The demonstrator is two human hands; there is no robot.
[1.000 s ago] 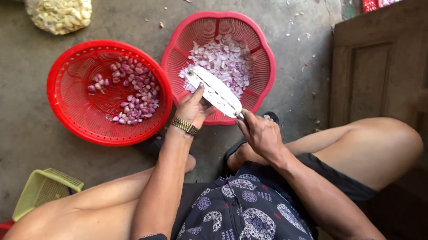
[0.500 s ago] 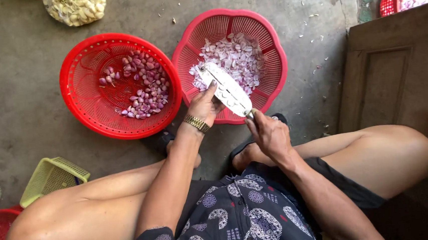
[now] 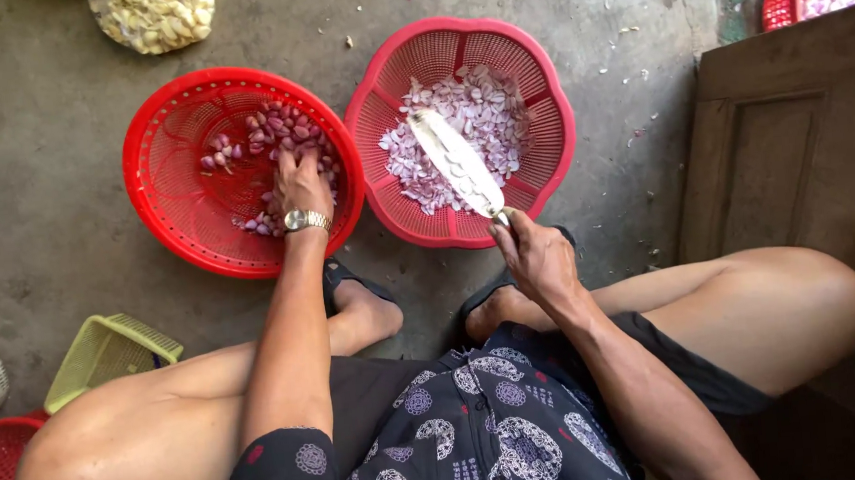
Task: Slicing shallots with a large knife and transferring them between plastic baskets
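Small purple shallots [image 3: 275,140] lie in a round red plastic mesh basket [image 3: 167,178] on the grey concrete floor [image 3: 33,197], and the left hand [image 3: 300,184], arm stretched straight forward with a metal watch [image 3: 306,218] at the wrist, presses its curled fingers down among them. The right hand [image 3: 539,257], drawn back near the knee, has its fingers closed around the handle of a broad steel knife [image 3: 457,163], whose blade, flecked with pale slices, angles over a scalloped red basket [image 3: 538,102] of sliced shallot pieces [image 3: 478,106].
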